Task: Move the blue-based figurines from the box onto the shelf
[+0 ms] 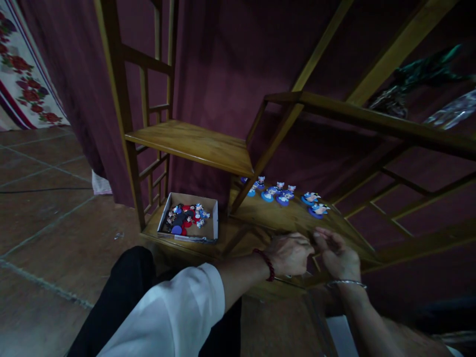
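Observation:
My left hand [292, 253], with a dark red bracelet at its wrist, is closed over the front of the low wooden shelf. Close beside it, my right hand [338, 255] has its fingers curled in toward the left one. Blur and the fingers themselves hide whatever lies between the two. Behind the hands, several small figurines [284, 196] on blue and purple round bases stand upright along the shelf board [256, 210]. A cardboard box [211, 225] to the left holds a jumble of figurines with red, black and purple parts.
Above the box juts a wooden shelf [201, 146], joined to slanting posts. A higher board [357, 114] at right carries a dark green object and something clear and shiny. Purple curtain [215, 74] hangs behind; tiled floor [44, 208] lies left.

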A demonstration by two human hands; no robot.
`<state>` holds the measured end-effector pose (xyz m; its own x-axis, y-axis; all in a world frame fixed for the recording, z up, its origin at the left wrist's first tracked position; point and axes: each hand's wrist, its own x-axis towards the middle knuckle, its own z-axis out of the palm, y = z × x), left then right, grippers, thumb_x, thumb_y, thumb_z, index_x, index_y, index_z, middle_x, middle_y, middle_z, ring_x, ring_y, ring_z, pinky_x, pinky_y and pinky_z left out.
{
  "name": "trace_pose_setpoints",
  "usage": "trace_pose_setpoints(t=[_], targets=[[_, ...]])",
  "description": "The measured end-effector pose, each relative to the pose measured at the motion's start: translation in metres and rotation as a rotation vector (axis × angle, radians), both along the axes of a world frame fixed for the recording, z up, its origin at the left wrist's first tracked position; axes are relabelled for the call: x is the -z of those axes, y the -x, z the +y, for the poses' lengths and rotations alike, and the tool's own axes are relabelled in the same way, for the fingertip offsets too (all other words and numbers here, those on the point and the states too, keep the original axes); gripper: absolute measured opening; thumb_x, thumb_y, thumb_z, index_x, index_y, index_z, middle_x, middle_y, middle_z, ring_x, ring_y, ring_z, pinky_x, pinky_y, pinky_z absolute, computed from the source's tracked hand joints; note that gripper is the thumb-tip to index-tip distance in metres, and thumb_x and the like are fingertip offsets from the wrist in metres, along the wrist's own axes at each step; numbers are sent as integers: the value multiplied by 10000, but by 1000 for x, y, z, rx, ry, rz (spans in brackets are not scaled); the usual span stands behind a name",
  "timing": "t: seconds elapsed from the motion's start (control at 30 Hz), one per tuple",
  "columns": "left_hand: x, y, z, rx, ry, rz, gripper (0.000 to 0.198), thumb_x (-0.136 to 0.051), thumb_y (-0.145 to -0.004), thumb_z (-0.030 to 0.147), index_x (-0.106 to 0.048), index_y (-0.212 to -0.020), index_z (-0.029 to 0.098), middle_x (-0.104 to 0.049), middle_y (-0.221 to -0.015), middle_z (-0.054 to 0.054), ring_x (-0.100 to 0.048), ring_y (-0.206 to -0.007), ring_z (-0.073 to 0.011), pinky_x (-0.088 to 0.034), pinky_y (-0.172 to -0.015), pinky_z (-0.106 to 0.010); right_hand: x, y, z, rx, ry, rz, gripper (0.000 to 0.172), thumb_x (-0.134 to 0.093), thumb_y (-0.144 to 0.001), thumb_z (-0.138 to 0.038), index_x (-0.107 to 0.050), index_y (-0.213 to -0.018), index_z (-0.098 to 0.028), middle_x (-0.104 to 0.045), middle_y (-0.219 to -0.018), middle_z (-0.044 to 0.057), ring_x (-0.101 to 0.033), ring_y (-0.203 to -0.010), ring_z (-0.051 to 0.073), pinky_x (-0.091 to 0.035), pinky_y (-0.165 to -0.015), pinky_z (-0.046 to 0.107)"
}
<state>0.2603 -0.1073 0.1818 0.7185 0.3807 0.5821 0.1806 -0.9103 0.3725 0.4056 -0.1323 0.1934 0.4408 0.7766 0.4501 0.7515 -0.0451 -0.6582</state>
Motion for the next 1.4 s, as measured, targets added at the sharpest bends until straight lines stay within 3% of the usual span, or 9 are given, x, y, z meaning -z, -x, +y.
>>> trace_pose_setpoints(t=[0.23, 0.47, 0.7, 1.07, 1.4], targets=[[16, 33, 1, -27, -51, 22, 186, -427, -710, 109, -580, -816, 93, -608, -866, -64, -511, -840, -137, -392, -843, -238, 19, 52, -9, -37, -120, 151, 375, -540, -668, -445, -597, -876, -139, -647, -780, 80, -601, -687, 173, -493, -658, 316], [33, 78, 7, -141, 81, 179, 258, -452, -713, 143, -550, -949, 110, -591, -940, -77, -518, -902, -164, -428, -798, -271, 52, 103, -14, -170, -140, 152, 314, -501, -730, -398, -588, -904, -152, -645, -857, 80, -600, -784, 172, -468, -759, 328], [59, 119, 8, -251, 227, 347, 246, -395, -751, 136, -549, -944, 140, -586, -940, -75, -568, -798, -168, -469, -687, -278, 75, 145, -17, -248, -125, 27, 242, -471, -759, -341, -593, -865, -161, -630, -857, 76, -582, -774, 167, -470, -734, 331], [110, 169, 15, -350, 353, 396, 254, -414, -717, 72, -557, -922, 115, -577, -972, -102, -547, -880, -163, -456, -777, -263, 116, 199, -12, -386, 48, 25, 235, -390, -799, -261, -582, -921, -200, -628, -950, 55, -570, -895, 158, -452, -816, 323], [144, 206, 35, -550, 332, 375, 342, -434, -660, 44, -550, -978, 94, -554, -1043, -127, -440, -1071, -194, -339, -935, -321, 157, 228, 33, -452, 337, -34, 302, -390, -762, -150, -565, -998, -219, -641, -975, 19, -604, -860, 130, -464, -798, 246]])
